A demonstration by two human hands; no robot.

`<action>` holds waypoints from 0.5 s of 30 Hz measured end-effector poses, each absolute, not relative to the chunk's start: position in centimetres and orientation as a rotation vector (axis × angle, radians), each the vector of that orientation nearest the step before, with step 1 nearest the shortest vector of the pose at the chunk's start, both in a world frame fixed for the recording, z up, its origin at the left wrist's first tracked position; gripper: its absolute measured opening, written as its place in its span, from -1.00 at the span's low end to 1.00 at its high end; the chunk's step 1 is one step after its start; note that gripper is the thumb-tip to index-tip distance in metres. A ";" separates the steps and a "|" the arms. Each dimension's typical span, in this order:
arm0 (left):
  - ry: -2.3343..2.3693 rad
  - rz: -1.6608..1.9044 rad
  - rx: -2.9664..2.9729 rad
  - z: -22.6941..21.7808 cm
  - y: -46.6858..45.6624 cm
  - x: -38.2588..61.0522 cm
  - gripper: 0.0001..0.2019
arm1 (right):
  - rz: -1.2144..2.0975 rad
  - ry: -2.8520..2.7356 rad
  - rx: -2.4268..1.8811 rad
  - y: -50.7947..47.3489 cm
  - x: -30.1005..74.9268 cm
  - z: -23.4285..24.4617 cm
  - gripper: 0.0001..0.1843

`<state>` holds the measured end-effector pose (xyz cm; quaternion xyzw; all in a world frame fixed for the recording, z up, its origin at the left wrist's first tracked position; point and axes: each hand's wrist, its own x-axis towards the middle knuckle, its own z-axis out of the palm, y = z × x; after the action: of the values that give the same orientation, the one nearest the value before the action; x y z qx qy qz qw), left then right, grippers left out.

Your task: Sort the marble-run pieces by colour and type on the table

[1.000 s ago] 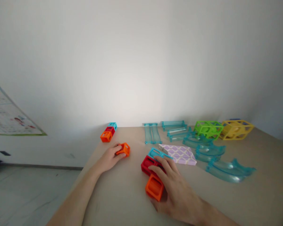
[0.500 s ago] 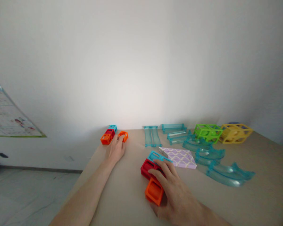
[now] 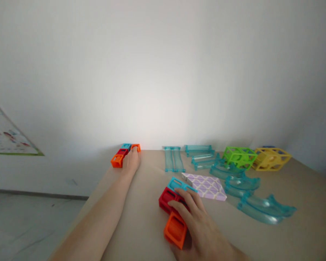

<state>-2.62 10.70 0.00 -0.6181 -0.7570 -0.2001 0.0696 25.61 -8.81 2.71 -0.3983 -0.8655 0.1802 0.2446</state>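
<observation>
In the head view, the two hands are well apart, one far away and one near. At the far left corner of the table (image 3: 143,221), three small blocks stand in a row along the left edge: an orange block (image 3: 116,160), a red block (image 3: 122,152) and a blue block (image 3: 126,145). That row looks done. The left hand (image 3: 132,160) has its fingers on one more orange cube (image 3: 136,146), right beside the blue block by the far edge. It looks like the first of a second row, so that part seems only begun.

The right hand (image 3: 197,217) is curled tight over a bunch of blocks (image 3: 167,197), blue, red and orange, nearer the front of the table. These are not by the corner yet, so they seem to be what is left. Purple pieces (image 3: 208,186), see-through tracks (image 3: 169,159), a green frame (image 3: 240,156) and a yellow frame (image 3: 271,158) sit apart, toward the far edge and the right side.

Some things are hard to see. I cannot tell if the left hand is pinching its cube or just touching it, or if that cube touches the blue one. The right hand hides some blocks, so I cannot count them. The front edge of the table is cut off, and so is the poster (image 3: 11,139) on the left
</observation>
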 end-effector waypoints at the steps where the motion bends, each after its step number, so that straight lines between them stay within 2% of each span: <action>1: -2.286 -0.607 -1.846 0.0 10.8 -2.7 -0.69 | 0.496 -2.361 -1.084 -8.8 25.6 2.7 -0.25; 6: -2.302 -0.637 -1.810 0.1 11.0 -2.7 -0.69 | 0.496 -2.351 -1.083 -8.8 25.5 2.7 -0.26; 12: -2.281 -0.719 -1.815 0.3 9.4 -1.9 -0.54 | 0.462 -2.353 -1.082 -8.9 25.6 2.4 -0.23; 15: -2.227 -0.747 -1.898 0.2 7.5 -1.2 -0.59 | 0.458 -2.363 -1.069 -8.9 25.7 2.3 -0.24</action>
<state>-1.17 7.52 0.17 -0.6272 -0.7361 -0.2470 0.0608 25.71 -8.87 2.25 -0.3929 -0.8684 0.1682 0.2515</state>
